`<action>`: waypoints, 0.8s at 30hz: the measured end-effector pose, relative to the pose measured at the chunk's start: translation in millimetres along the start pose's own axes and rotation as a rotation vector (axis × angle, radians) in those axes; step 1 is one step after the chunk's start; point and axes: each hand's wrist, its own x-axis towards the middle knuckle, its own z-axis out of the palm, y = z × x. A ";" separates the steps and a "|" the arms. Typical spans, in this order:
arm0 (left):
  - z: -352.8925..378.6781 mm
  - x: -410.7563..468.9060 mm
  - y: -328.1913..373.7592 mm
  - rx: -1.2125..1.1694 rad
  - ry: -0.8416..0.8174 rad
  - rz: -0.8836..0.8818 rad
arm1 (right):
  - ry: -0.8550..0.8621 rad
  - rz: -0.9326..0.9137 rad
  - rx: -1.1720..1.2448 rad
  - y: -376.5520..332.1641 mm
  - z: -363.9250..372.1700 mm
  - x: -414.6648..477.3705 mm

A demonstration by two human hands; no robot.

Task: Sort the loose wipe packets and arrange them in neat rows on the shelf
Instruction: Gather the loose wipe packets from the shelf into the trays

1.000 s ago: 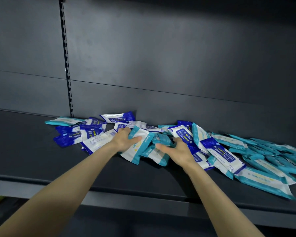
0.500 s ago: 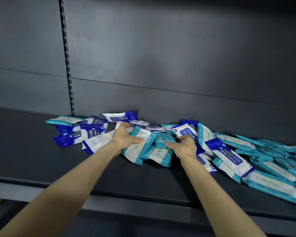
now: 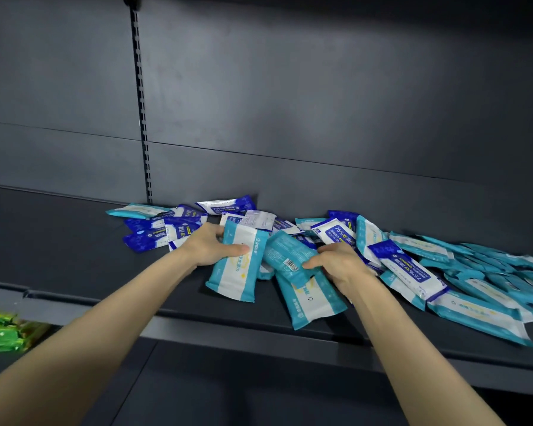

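A loose pile of wipe packets lies along the back of a dark shelf (image 3: 74, 272). Dark blue packets (image 3: 154, 235) cluster at the left, teal packets (image 3: 490, 290) spread to the right. My left hand (image 3: 210, 247) grips a teal and white packet (image 3: 237, 272), thumb across its front, and holds it upright over the shelf. My right hand (image 3: 339, 265) grips a teal packet with a barcode (image 3: 286, 256), lifted from the pile. Another teal and white packet (image 3: 311, 299) lies under it near the shelf's front.
The shelf's back wall (image 3: 320, 118) is dark panelling with a slotted upright (image 3: 142, 118). Green packages (image 3: 3, 330) sit on a lower level at the far left. The shelf's front lip (image 3: 228, 327) runs below my forearms.
Both hands have closed on teal packets and pulled them toward the shelf's front. The left packet now stands more upright; the right hand's packet shows its barcode side.
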 end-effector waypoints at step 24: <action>-12.1 -72.9 -0.1 -0.275 0.225 0.129 | -0.002 -0.216 0.395 5.8 8.8 -66.3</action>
